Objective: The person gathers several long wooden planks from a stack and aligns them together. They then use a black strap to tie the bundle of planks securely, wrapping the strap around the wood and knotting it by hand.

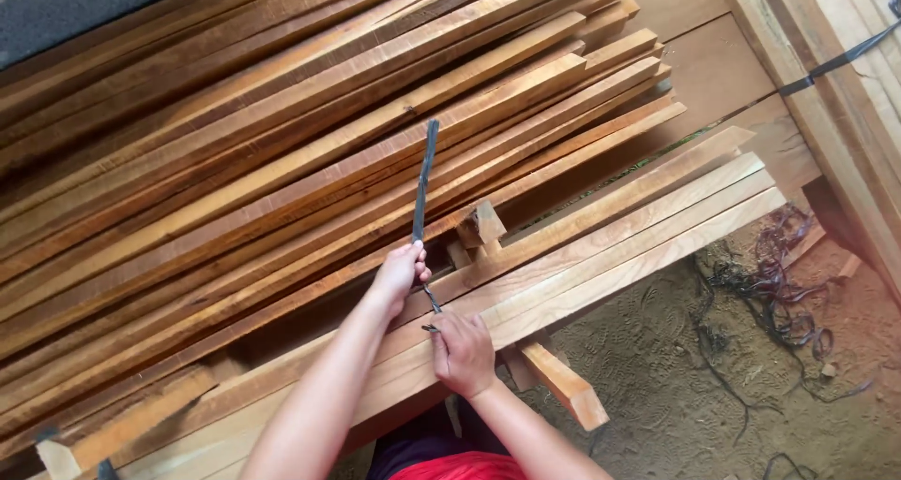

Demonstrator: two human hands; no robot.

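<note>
A bare dirt floor (676, 414) strewn with dark tangled strapping (779, 283) lies under a big stack of long sawn timber battens (235, 189), whose long axes run from lower left to upper right. Nearest the camera, the right hand (463, 351) rests flat on the pale front battens (601, 255), its fingers pinching the lower end of a dark plastic strap (423, 184). Just beyond, the left hand (399, 274) is clenched round that strap, which stands taut and nearly upright, pointing away over the stack; farther right, a black band (835, 62) wraps another timber bundle (845, 114).
</note>
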